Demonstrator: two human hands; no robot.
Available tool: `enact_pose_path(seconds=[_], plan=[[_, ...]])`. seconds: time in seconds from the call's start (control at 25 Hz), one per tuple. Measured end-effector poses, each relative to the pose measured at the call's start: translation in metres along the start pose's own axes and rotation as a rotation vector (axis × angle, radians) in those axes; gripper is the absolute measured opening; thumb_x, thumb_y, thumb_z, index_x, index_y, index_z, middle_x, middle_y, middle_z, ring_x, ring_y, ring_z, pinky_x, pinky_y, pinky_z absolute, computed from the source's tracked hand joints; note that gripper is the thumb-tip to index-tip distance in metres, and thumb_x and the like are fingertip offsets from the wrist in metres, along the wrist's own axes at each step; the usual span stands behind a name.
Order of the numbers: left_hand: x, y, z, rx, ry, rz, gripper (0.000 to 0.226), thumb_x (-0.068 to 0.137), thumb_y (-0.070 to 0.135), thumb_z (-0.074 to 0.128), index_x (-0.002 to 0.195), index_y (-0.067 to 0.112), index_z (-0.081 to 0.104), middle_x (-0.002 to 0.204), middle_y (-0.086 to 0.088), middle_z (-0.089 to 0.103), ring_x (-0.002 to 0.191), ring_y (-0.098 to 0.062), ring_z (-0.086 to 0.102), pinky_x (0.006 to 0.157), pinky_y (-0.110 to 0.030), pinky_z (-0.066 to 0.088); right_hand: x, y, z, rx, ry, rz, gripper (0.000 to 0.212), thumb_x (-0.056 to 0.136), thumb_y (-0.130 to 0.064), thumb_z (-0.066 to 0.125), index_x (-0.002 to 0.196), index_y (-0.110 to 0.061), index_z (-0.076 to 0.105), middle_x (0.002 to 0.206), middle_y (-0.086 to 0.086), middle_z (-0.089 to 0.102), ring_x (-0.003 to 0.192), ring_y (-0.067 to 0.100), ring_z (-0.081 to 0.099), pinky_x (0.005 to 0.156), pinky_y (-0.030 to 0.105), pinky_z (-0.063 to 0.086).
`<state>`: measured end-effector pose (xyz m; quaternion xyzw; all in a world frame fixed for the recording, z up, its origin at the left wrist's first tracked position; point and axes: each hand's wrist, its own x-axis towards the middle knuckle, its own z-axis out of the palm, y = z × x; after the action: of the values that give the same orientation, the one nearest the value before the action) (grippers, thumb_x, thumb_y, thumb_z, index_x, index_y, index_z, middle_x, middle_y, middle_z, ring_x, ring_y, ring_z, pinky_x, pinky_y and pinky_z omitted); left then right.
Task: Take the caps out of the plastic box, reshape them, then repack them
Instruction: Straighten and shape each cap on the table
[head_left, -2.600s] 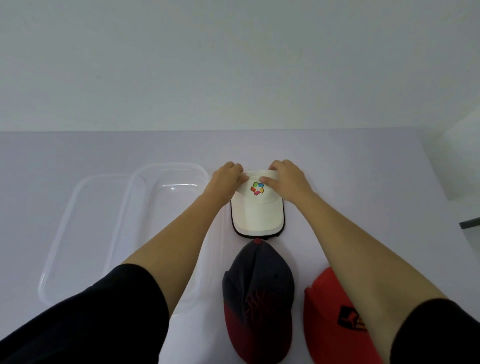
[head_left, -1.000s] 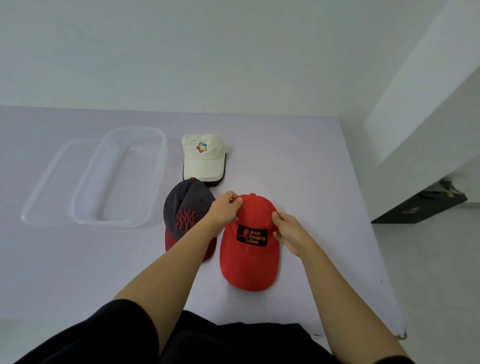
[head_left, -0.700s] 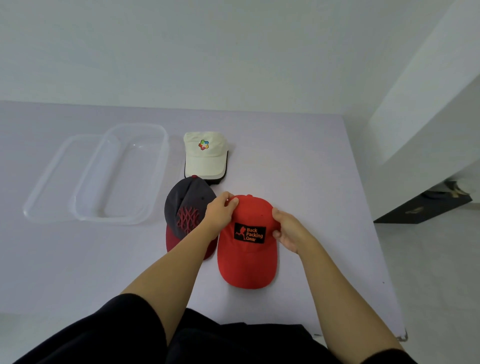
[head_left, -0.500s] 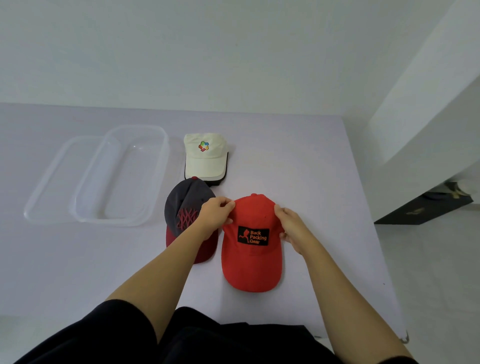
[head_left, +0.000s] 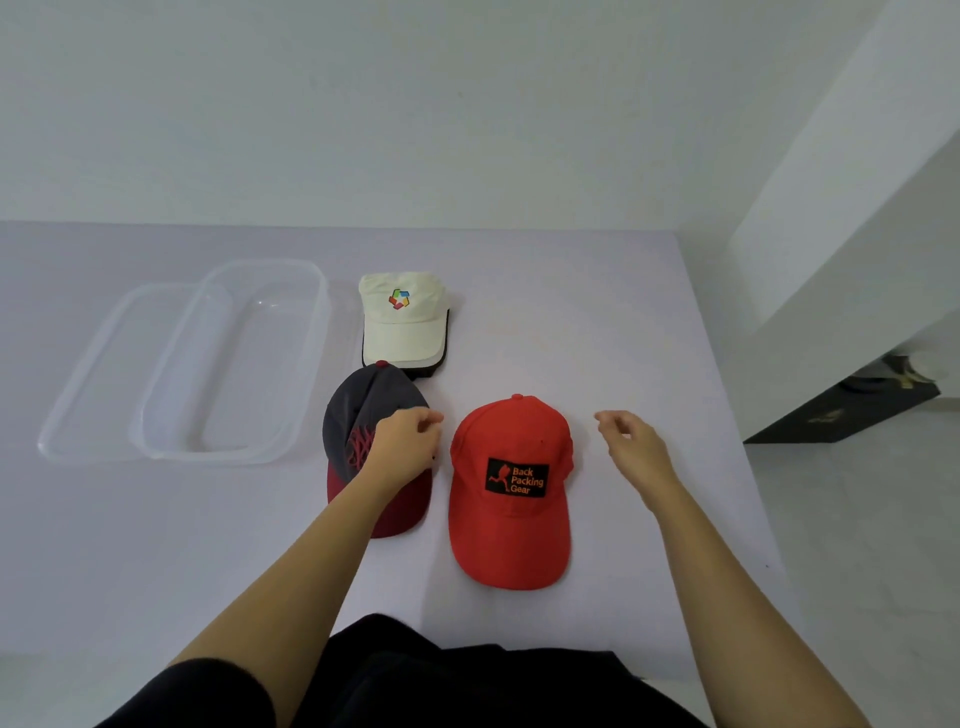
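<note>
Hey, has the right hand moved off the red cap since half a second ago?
Yes. The right hand has let go and drawn rightward, now apart from the red cap, which stays put.

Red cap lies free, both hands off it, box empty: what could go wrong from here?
1. The left hand hovers over the dark cap, whose crown tip meets the white cap at its brim; lifting it carelessly could nudge the white cap askew.
2. The dark cap looks folded flat on one side; it may get packed unshaped.
3. The plastic box looks narrow for three rounded crowns; the red cap could be crushed when stacked inside.
</note>
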<state>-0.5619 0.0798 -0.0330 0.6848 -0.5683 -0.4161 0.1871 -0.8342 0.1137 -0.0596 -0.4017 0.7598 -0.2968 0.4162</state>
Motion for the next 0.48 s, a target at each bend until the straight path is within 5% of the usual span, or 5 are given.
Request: enact_pose_path(seconds=[0.08,0.16,0.24,0.36,0.48], plan=[[-0.007,-0.008,0.008,-0.132,-0.167,-0.095,0.035,0.094,0.013,0.049,0.129,0.01,0.051,0.111,-0.007,0.062,0.075,-0.016,0.064,0.063,-0.021,0.053,-0.003,-0.001,-0.004,0.013,-0.093,0.023,0.035,0.092,-0.046,0.047,0.117,-0.024,0.059,0.122,-0.005,0.059,0.097,0.016,0.057,0.087,0.033,0.047],[-0.006,-0.01,0.021,-0.251,-0.258,-0.12,0.024,0.095,0.011,0.049,0.119,0.01,0.053,0.097,-0.006,0.063,0.072,-0.013,0.062,0.064,-0.019,0.053,-0.006,-0.012,0.003,-0.007,-0.264,0.054,0.039,0.093,-0.047,0.045,0.125,-0.025,0.052,0.12,-0.008,0.055,0.082,0.008,0.054,0.069,0.025,0.044],[-0.006,-0.005,0.032,-0.236,-0.195,-0.087,0.01,0.095,0.009,0.049,0.102,0.009,0.056,0.085,-0.004,0.062,0.066,-0.01,0.061,0.069,-0.022,0.056,-0.005,-0.021,0.015,-0.079,-0.376,0.058,0.039,0.096,-0.044,0.042,0.127,-0.023,0.049,0.115,-0.005,0.055,0.076,0.005,0.051,0.061,0.022,0.04],[-0.01,0.003,0.043,-0.201,-0.132,-0.035,0.009,0.094,0.012,0.051,0.099,0.006,0.057,0.088,-0.003,0.06,0.063,-0.008,0.06,0.055,-0.009,0.05,-0.005,-0.027,0.034,-0.071,-0.504,0.032,0.032,0.1,-0.037,0.032,0.12,-0.019,0.05,0.08,-0.004,0.05,0.063,0.011,0.046,0.055,0.02,0.036],[-0.007,0.001,0.037,-0.186,-0.015,-0.028,0.01,0.092,0.014,0.055,0.097,0.006,0.057,0.082,-0.003,0.064,0.057,-0.002,0.059,0.05,-0.004,0.044,-0.004,-0.03,0.038,0.086,-0.466,-0.005,0.031,0.102,-0.036,0.028,0.108,-0.014,0.049,0.066,-0.007,0.037,0.051,0.007,0.034,0.051,0.02,0.032]])
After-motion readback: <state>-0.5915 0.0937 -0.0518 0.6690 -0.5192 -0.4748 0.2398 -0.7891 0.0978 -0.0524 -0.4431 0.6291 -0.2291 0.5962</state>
